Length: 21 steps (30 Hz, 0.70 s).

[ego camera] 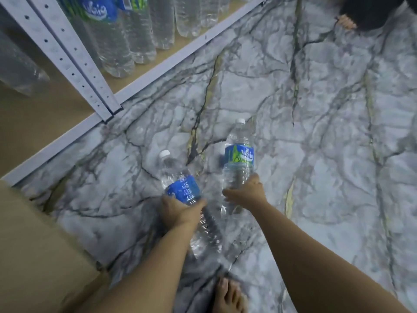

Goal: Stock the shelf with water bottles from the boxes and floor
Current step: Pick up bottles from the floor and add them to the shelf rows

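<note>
From the head camera, looking down, each hand has a water bottle. The left hand (180, 211) is wrapped round the middle of the left bottle (182, 188), just below its blue label, with the fingers curled round the far side. The right hand (246, 194) is clamped on the lower body of the right bottle (239, 154), below the label. Both bottles are over the marble-patterned floor (316, 154). I cannot tell whether they are fully clear of it.

Each bottle's long axis runs near to far, white cap at the far end and base toward the person. The left bottle's cap tips slightly left. The two are side by side, apart and not touching.

The shelf (180, 53) lies to the far left of both hands, its white edge running diagonally, with a row of bottles (135, 30) already standing on it. The left hand is the nearer one to it, so that bottle probably has the shorter path. Both would need turning upright to match the row.

A cardboard box (33, 245) sits at the near left, just beside the left forearm. The person's bare foot (228, 297) shows at the bottom.
</note>
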Each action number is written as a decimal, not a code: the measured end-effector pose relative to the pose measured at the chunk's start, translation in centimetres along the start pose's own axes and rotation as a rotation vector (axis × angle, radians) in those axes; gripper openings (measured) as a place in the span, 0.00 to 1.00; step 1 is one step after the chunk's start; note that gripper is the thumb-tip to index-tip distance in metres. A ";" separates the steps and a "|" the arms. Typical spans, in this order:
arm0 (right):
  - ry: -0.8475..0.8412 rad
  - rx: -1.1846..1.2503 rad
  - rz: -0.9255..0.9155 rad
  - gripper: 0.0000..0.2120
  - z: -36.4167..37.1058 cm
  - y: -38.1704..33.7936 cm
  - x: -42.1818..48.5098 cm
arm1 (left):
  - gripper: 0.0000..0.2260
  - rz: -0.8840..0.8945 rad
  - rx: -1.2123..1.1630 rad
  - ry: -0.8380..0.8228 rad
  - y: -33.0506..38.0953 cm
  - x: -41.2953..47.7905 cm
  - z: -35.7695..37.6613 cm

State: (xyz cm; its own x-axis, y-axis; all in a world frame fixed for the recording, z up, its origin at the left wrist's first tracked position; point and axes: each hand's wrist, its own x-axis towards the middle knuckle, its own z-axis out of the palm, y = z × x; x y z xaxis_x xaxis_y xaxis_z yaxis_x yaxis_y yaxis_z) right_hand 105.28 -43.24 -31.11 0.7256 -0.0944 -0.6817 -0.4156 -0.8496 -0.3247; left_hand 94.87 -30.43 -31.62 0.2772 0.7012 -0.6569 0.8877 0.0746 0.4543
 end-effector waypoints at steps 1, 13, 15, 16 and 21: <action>-0.041 0.008 0.035 0.49 -0.3 0.4 -0.4 | 0.44 0.028 0.059 0.029 0.3 0.4 -0.4; -0.208 0.378 0.229 0.17 -1.0 2.9 -2.6 | 0.57 0.038 0.124 -0.128 -1.2 3.1 -3.2; -0.160 0.393 0.250 0.23 0.1 2.8 -2.6 | 0.52 0.043 0.076 -0.167 -0.7 2.7 -3.4; -0.161 0.397 0.252 0.31 0.9 2.6 -2.3 | 0.50 0.047 0.044 -0.191 -0.5 2.6 -3.1; -0.007 0.152 0.179 0.50 3.7 1.1 -2.6 | 0.44 0.000 0.035 -0.181 -0.2 2.8 -1.1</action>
State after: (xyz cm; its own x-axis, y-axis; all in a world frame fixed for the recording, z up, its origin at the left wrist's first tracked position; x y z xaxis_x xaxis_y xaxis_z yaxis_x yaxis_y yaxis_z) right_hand 100.96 -42.02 -32.13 0.6288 -0.2325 -0.7420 -0.6159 -0.7314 -0.2927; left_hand 95.07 -27.67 -32.89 0.3361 0.5622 -0.7557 0.8991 0.0474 0.4351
